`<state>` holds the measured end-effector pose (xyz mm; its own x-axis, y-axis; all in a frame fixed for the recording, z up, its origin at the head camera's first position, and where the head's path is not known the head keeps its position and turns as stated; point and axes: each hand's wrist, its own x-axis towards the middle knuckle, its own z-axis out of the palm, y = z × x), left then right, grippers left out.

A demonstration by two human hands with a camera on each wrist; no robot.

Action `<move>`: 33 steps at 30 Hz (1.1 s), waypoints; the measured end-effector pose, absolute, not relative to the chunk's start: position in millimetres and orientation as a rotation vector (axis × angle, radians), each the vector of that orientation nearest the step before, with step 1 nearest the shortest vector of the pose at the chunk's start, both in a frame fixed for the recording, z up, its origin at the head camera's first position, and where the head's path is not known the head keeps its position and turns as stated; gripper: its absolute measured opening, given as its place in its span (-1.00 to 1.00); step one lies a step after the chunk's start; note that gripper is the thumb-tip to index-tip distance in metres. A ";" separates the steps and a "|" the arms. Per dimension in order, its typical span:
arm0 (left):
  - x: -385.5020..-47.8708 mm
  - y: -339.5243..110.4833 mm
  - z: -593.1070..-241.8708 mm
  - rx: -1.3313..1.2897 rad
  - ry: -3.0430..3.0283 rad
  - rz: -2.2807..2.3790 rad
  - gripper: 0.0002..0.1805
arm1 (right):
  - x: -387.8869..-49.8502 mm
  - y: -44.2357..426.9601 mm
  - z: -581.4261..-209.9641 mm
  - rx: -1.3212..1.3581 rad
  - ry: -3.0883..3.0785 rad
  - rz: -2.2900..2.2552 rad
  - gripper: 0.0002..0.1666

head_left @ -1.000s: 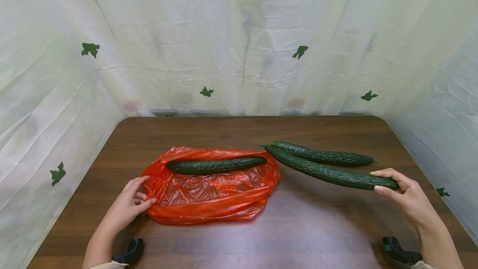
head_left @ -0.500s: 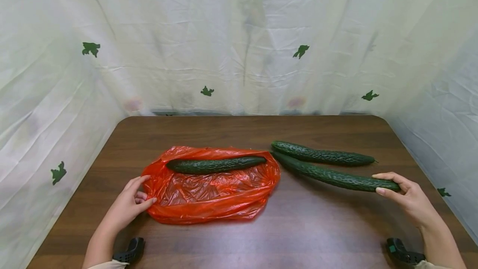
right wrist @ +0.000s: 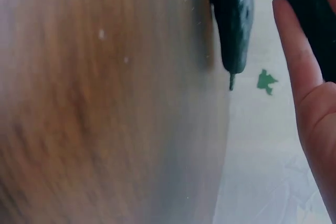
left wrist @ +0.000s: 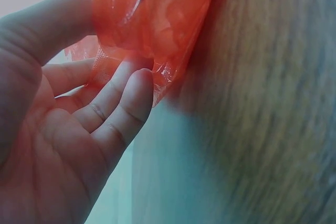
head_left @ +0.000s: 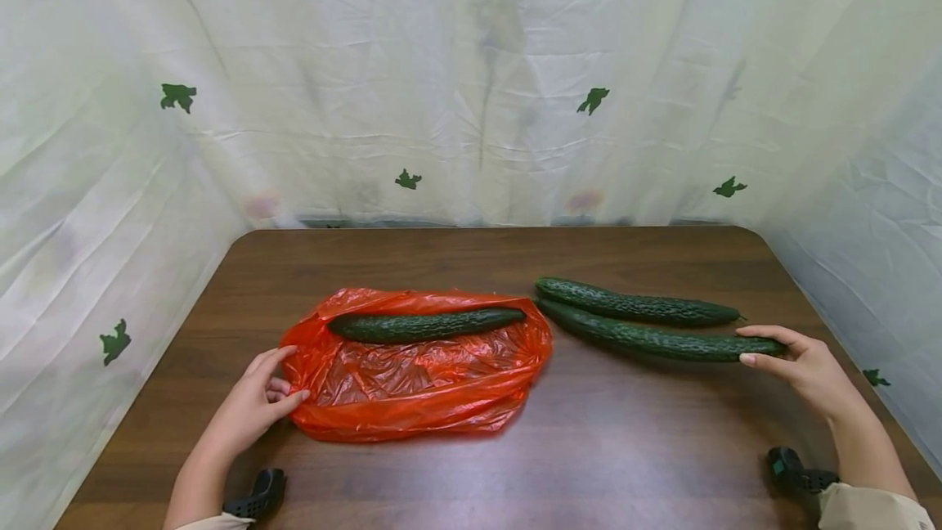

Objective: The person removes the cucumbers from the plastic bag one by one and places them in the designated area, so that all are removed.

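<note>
A red plastic bag lies spread on the table with its mouth facing up. One cucumber rests inside it, along the far side. My left hand holds the bag's left rim; in the left wrist view, the thumb and fingers are around the red film. Over on the right, my right hand grips the near right end of a second cucumber between thumb and fingers. This cucumber's far end is at the bag's right edge. Just behind it lies a third cucumber, its stem end showing in the right wrist view.
The brown wooden table has rounded far corners. A pale curtain with green leaf prints hangs behind it and along both sides. Black wrist devices, such as the left one, sit at both wrists.
The right hand has shifted the cucumber's held end slightly away from me, toward the third cucumber. The cucumber's other end dropped from beside the bag's rim. The left hand and bag look unmoved.
</note>
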<state>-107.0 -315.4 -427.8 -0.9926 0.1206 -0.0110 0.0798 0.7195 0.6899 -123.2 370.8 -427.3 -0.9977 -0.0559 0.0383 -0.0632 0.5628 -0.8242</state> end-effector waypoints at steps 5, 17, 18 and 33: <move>-106.9 -316.2 -429.2 0.163 2.861 1.144 -0.24 | -129.6 373.7 -432.8 0.139 -2.800 1.381 -0.53; -108.6 -318.2 -430.6 0.146 2.863 1.134 -0.25 | -142.6 377.4 -445.1 0.125 -2.876 1.293 -0.47; -108.5 -318.2 -430.4 0.145 2.863 1.135 -0.25 | -143.4 376.8 -445.2 0.126 -2.877 1.285 -0.46; -108.3 -318.3 -429.8 0.152 2.866 1.133 -0.26 | -141.7 368.5 -450.9 0.135 -2.782 1.248 -0.53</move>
